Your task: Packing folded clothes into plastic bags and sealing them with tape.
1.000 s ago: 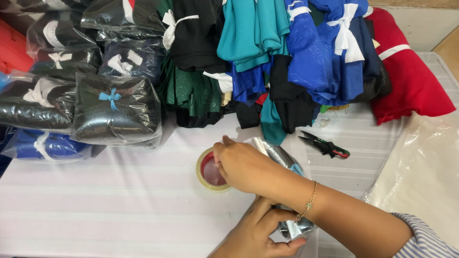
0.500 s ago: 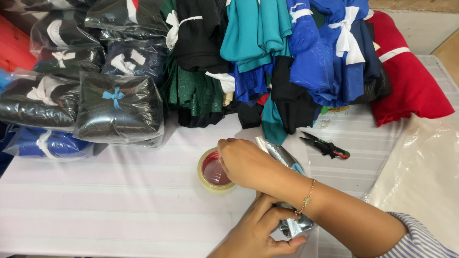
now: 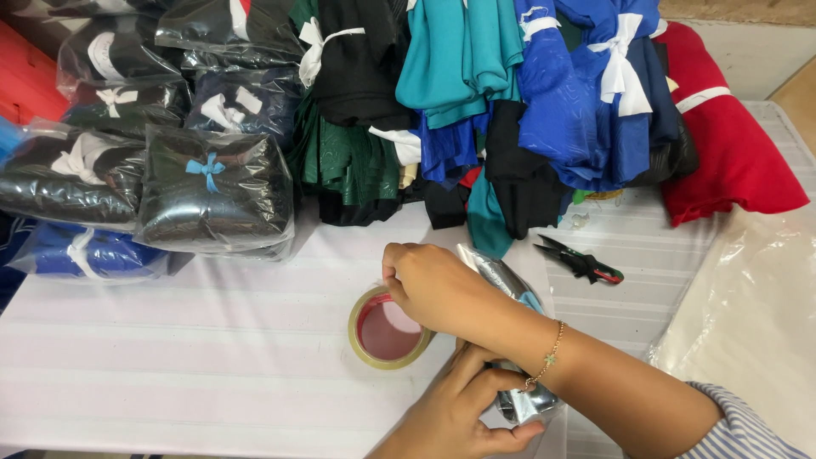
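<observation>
A roll of clear tape (image 3: 371,353) with a red core lies flat on the white striped table (image 3: 170,357). My right hand (image 3: 429,285) reaches across from the right and pinches at the roll's far rim, where a bit of tape end shows. A bracelet sits on that wrist. Below it, my left hand (image 3: 459,416) grips a shiny plastic-wrapped dark package (image 3: 501,276) with a bit of blue ribbon, which lies under my right forearm.
Bagged dark garments with bows (image 3: 212,187) are stacked at the back left. Loose folded clothes in green, black, teal, blue and red (image 3: 544,110) are piled along the back. Small black snips (image 3: 582,262) lie to the right. Clear plastic bags (image 3: 748,323) lie at the right edge.
The tape roll has slid a little toward me under my right hand's fingers. My left hand keeps its grip on the package.
</observation>
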